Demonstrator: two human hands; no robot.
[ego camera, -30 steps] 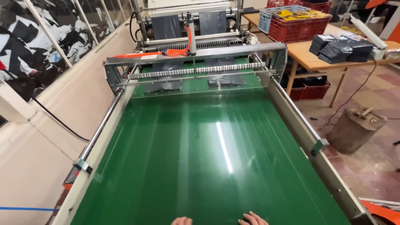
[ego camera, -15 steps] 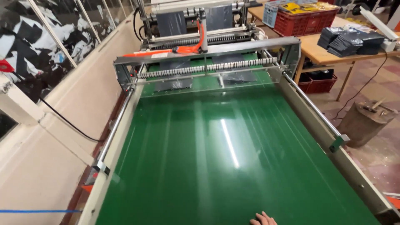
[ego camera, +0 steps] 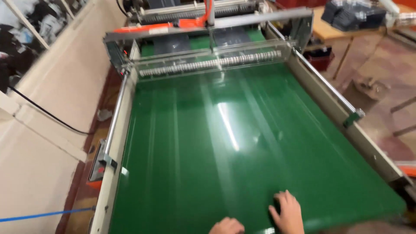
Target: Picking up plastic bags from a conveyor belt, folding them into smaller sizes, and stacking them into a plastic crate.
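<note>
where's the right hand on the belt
In the head view the right hand lies flat on the green belt at its near edge, right of centre, beside the left hand.

A factory or workshop floor: a wide green belt [ego camera: 242, 143] runs out of a metal machine [ego camera: 208, 26] with a roller bar [ego camera: 208, 65], side rails [ego camera: 329, 93], a cable [ego camera: 47, 115] along the wall, and a worktable [ego camera: 346, 30] stacked with dark packs [ego camera: 353, 13]
</note>
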